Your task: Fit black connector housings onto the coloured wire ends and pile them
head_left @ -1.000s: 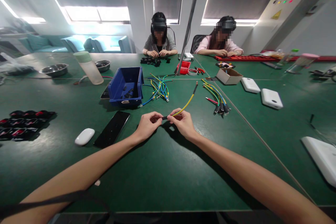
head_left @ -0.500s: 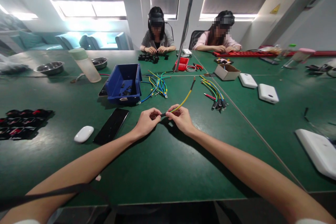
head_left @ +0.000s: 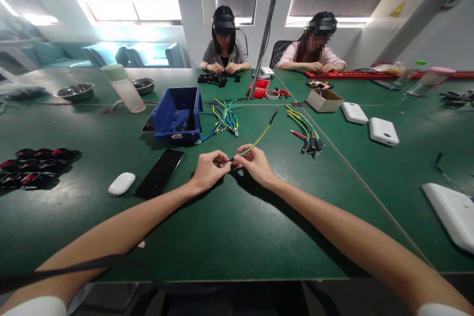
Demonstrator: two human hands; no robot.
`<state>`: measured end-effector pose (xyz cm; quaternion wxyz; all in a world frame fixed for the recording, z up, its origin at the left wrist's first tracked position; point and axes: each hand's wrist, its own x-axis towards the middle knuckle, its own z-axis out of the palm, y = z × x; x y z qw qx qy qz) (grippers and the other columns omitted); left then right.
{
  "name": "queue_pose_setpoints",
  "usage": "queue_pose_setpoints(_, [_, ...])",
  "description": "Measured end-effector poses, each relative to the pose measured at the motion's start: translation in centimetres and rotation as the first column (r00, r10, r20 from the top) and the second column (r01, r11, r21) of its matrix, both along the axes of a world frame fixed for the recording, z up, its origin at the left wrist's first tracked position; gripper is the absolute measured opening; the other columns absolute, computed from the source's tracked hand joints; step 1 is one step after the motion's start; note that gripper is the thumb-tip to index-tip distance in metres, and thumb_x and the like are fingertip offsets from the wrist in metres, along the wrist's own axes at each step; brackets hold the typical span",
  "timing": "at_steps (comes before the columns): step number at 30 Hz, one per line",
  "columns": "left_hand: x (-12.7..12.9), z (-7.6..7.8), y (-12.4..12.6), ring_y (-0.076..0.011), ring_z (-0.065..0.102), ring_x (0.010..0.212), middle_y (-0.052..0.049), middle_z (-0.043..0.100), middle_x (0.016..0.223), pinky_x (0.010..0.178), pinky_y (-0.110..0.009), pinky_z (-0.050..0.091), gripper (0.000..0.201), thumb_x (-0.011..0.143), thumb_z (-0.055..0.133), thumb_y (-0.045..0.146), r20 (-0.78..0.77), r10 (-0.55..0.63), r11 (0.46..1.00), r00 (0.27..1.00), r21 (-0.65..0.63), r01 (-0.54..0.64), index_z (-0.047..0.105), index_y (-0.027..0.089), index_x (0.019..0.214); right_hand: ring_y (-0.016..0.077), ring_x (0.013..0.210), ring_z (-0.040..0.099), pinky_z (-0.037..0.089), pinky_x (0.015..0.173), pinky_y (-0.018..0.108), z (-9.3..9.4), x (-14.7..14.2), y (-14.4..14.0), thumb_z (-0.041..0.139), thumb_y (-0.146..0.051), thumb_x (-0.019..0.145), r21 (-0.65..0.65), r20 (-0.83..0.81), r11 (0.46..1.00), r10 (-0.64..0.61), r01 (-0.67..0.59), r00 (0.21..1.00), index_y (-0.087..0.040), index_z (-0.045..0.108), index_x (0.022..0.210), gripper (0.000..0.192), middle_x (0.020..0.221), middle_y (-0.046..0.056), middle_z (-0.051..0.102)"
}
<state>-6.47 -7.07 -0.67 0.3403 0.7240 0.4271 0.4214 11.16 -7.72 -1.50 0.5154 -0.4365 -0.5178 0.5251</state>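
A yellow-green wire [head_left: 263,135] rises from between my hands toward the upper right, its far end dark with a bare coppery tip. My right hand [head_left: 256,166] is closed in a pinch round the wire's lower part. Thumb and fingers of my left hand [head_left: 210,170] pinch a black sleeve at the wire's near end, mostly hidden by the fingertips. Both hands nearly touch, just above the green table [head_left: 237,227]. Beyond them lie a tangle of loose wires [head_left: 225,117] and, to the right, a bundle of wires with black-sleeved ends [head_left: 309,133].
A blue bin [head_left: 177,116] with small black pieces stands beyond my left hand. Nearer are a black phone [head_left: 160,173] and a white case [head_left: 122,183]. A metal pole [head_left: 265,34] rises behind the wires. Two people sit across the table. White boxes [head_left: 383,131] lie at right.
The view has shifted slightly. My hands have drawn closer together, and less of the black sleeve shows between them. More green shows on the wire beside my right fingers.
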Motion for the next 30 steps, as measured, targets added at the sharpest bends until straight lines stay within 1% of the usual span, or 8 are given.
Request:
queue_pose_setpoints(5, [-0.3,-0.1,-0.4,-0.0122,0.053,0.056,0.0,0.061,0.063,0.06,-0.025,0.042,0.005,0.075,0.063,0.022,-0.189,0.133,0.961,0.973,0.265,-0.08,0.064,0.018,0.072,0.0149,0.061,0.066,0.053,0.056,0.026,0.3,-0.6,0.1,0.075,-0.044,0.072,-0.085,-0.044,0.994,0.069,-0.072,0.997,-0.019,0.053,0.098,0.043,0.068,0.0,0.067])
queue_pose_setpoints(9, [-0.5,-0.4,-0.8,-0.0161,0.06,0.07,-0.004,0.066,0.074,0.072,-0.028,0.046,0.01,0.083,0.056,0.02,-0.36,0.059,0.911,0.931,0.401,0.097,0.065,0.02,0.077,0.0144,0.058,0.065,0.052,0.057,0.026,0.2,-0.9,0.0,0.075,-0.045,0.071,-0.081,-0.051,0.993,0.08,-0.084,0.995,-0.018,0.052,0.099,0.045,0.064,-0.001,0.066])
queue_pose_setpoints(11, [-0.5,-0.5,-1.0,-0.018,0.062,0.079,-0.007,0.067,0.081,0.078,-0.03,0.047,0.013,0.086,0.053,0.02,-0.439,0.018,0.887,0.898,0.422,0.188,0.065,0.02,0.081,0.0137,0.055,0.063,0.051,0.056,0.026,0.0,-0.9,0.1,0.077,-0.043,0.07,-0.059,-0.04,0.995,0.074,-0.076,0.996,-0.018,0.052,0.1,0.046,0.063,-0.002,0.066])
queue_pose_setpoints(14, [-0.4,-0.5,-0.9,-0.0188,0.06,0.083,-0.008,0.065,0.087,0.08,-0.031,0.047,0.013,0.087,0.051,0.018,-0.466,-0.018,0.875,0.885,0.42,0.239,0.064,0.019,0.086,0.0127,0.052,0.06,0.048,0.054,0.026,-0.1,-0.7,0.2,0.076,-0.04,0.069,-0.039,-0.035,0.997,0.07,-0.072,0.997,-0.018,0.051,0.102,0.047,0.06,-0.003,0.064])
queue_pose_setpoints(18, [0.1,-0.2,-0.6,-0.017,0.059,0.079,-0.006,0.061,0.083,0.075,-0.029,0.048,0.005,0.082,0.055,0.015,-0.321,-0.118,0.924,0.94,0.311,0.222,0.059,0.018,0.082,0.0128,0.051,0.059,0.046,0.052,0.025,-0.1,-0.4,0.6,0.075,-0.037,0.068,-0.015,-0.024,0.998,0.054,-0.055,0.998,-0.019,0.051,0.101,0.045,0.057,-0.006,0.06])
queue_pose_setpoints(22, [0.8,-0.2,-0.3,-0.0146,0.061,0.072,-0.003,0.063,0.081,0.068,-0.027,0.05,0.013,0.076,0.064,0.022,-0.002,-0.145,0.989,0.989,-0.039,0.145,0.056,0.017,0.085,0.0117,0.05,0.057,0.045,0.052,0.025,-0.2,0.0,1.1,0.075,-0.035,0.069,0.008,-0.002,0.997,0.074,-0.074,0.997,-0.019,0.052,0.1,0.042,0.057,-0.007,0.058])
queue_pose_setpoints(26, [1.0,-0.2,0.3,-0.0137,0.064,0.068,-0.003,0.066,0.077,0.067,-0.028,0.052,0.019,0.076,0.065,0.028,0.278,-0.08,0.917,0.957,-0.356,0.18,0.058,0.015,0.088,0.0113,0.051,0.058,0.045,0.052,0.024,-0.2,0.2,1.4,0.075,-0.038,0.068,0.002,-0.013,0.994,0.107,-0.107,0.994,-0.019,0.052,0.098,0.042,0.06,-0.006,0.06])
queue_pose_setpoints(30, [0.8,0.1,0.8,-0.0128,0.063,0.064,-0.004,0.067,0.074,0.065,-0.027,0.051,0.019,0.074,0.067,0.027,0.35,-0.078,0.862,0.933,-0.447,0.239,0.061,0.013,0.085,0.01,0.05,0.056,0.044,0.05,0.023,-0.3,0.3,1.5,0.075,-0.037,0.068,0.013,-0.02,0.992,0.123,-0.122,0.992,-0.019,0.053,0.098,0.041,0.06,-0.006,0.06])
